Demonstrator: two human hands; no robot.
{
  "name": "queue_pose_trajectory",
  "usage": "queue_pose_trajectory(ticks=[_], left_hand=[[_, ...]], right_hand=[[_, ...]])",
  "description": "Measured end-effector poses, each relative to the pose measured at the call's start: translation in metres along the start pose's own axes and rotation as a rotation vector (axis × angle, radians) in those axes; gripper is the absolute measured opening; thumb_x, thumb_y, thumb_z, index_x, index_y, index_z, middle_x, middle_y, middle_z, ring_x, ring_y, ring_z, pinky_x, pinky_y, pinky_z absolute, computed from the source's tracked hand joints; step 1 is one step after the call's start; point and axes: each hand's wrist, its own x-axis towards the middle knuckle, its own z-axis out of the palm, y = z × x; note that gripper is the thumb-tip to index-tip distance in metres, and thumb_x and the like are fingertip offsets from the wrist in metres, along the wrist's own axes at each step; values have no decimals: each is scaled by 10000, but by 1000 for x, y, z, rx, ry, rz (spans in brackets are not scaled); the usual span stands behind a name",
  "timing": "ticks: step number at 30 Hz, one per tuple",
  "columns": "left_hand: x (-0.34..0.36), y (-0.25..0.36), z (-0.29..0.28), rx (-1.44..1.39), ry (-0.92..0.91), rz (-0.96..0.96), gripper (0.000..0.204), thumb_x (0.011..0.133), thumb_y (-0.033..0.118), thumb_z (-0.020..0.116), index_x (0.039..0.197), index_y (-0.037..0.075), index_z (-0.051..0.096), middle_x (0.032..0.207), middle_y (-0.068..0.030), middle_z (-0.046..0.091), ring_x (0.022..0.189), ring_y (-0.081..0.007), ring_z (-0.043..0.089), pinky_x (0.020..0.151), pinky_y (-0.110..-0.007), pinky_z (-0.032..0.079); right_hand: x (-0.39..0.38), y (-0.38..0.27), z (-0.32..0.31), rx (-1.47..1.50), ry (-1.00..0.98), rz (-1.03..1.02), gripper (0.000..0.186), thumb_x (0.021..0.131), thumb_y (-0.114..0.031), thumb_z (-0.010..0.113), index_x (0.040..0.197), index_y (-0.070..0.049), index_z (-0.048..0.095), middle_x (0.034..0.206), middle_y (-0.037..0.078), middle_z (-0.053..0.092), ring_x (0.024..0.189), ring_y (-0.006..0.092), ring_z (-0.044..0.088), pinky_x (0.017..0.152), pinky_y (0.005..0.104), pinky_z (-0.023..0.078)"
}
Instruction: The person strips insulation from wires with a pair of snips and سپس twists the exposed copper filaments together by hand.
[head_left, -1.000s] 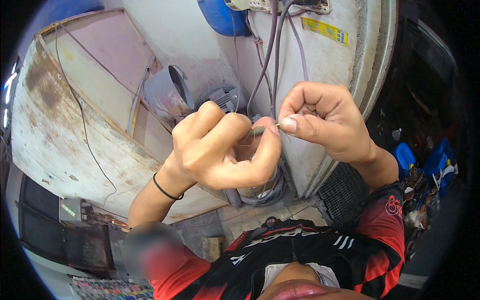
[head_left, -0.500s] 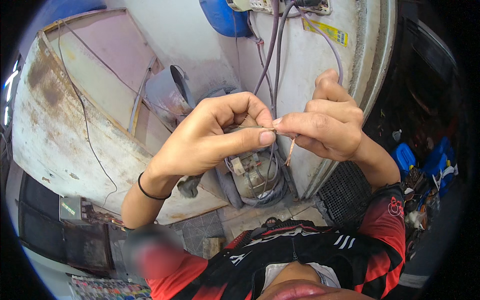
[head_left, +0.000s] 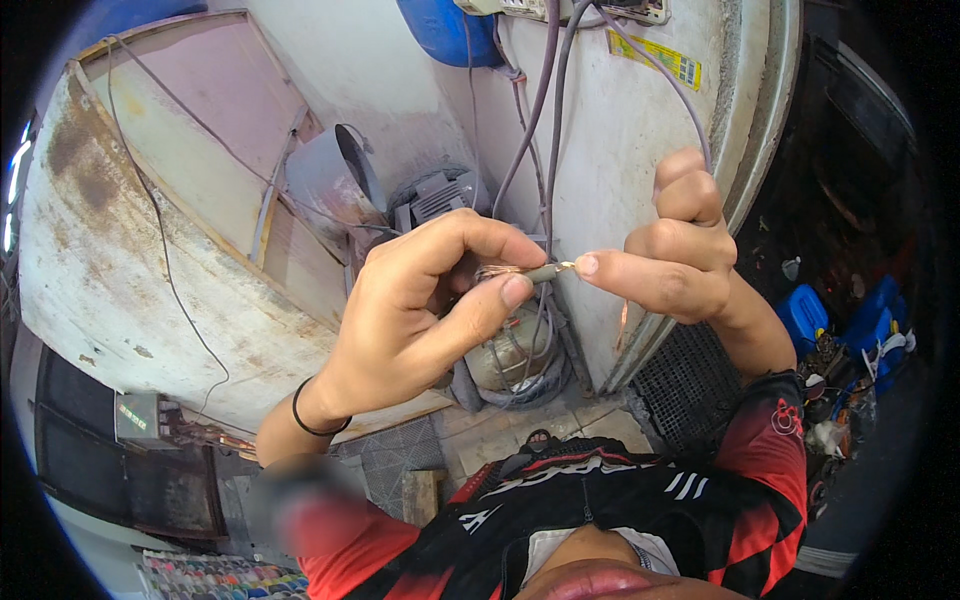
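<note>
Between its thumb and index finger, my left hand (head_left: 415, 290) pinches a short piece of grey insulated wire (head_left: 543, 274). Loose copper strands (head_left: 497, 270) fan out of its left end, by the index finger. A short twisted bit of copper (head_left: 566, 266) leaves the right end and meets the fingertips of my right hand (head_left: 670, 255), which is closed on it. Below the right fingers hangs another bare copper strand (head_left: 621, 325). A thin grey-purple cable (head_left: 690, 100) runs down into the curled right fingers, whose inner side is hidden.
Thick cables (head_left: 545, 120) hang from a socket board (head_left: 640, 10) on the white wall. Behind my hands stands a motor-driven machine (head_left: 505, 355) with a grey bucket (head_left: 325, 170) beside it. A stained white panel (head_left: 150, 260) fills the left; blue containers (head_left: 805, 315) lie right.
My hands have moved slightly apart, the right one shifting rightward. The grey wire piece and the copper strands at its left end now show more clearly between them.
</note>
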Motion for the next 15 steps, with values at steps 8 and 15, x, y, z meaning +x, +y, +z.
queue_pose_trajectory(ticks=[8, 15], left_hand=[[-7, -14, 16, 423, 232, 491, 336, 785, -63, 722, 1086, -9, 583, 919, -90, 652, 763, -138, 541, 642, -245, 427], [-8, -17, 23, 670, 319, 767, 389, 666, -52, 753, 1025, -9, 609, 946, -135, 703, 644, -157, 550, 617, -269, 406]], right_hand=[[0, 1, -4, 58, -23, 9, 276, 722, -204, 694, 996, -184, 669, 682, -97, 426, 737, 152, 357, 648, 328, 334], [-1, -3, -1, 150, 55, 34, 340, 725, -153, 774, 1022, -249, 639, 702, -87, 415, 731, 163, 349, 660, 335, 338]])
